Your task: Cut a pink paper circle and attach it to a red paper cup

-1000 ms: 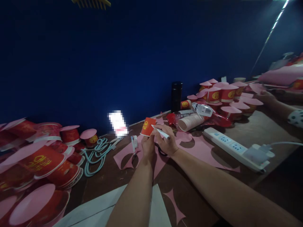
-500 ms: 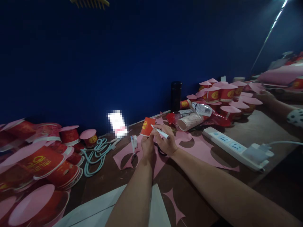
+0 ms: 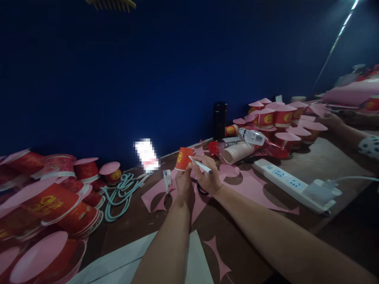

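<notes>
My left hand (image 3: 183,184) grips a small red paper cup (image 3: 183,158) with yellow print, upside down on a pink paper sheet (image 3: 254,187). My right hand (image 3: 207,173) pinches a white pen (image 3: 201,165) whose tip rests against the cup's side. Both hands sit close together over the brown table. Black scissors handles (image 3: 202,190) peek out under my right hand.
Red cups topped with pink paper discs pile at the left (image 3: 47,201) and stand at the back right (image 3: 281,118). A white power strip (image 3: 291,183), a stack of plain cups (image 3: 238,152), a black flask (image 3: 220,120), coiled cables (image 3: 121,191). Another person's arm (image 3: 349,132) at right.
The cup has turned slightly in my left hand. Both hands stay in place.
</notes>
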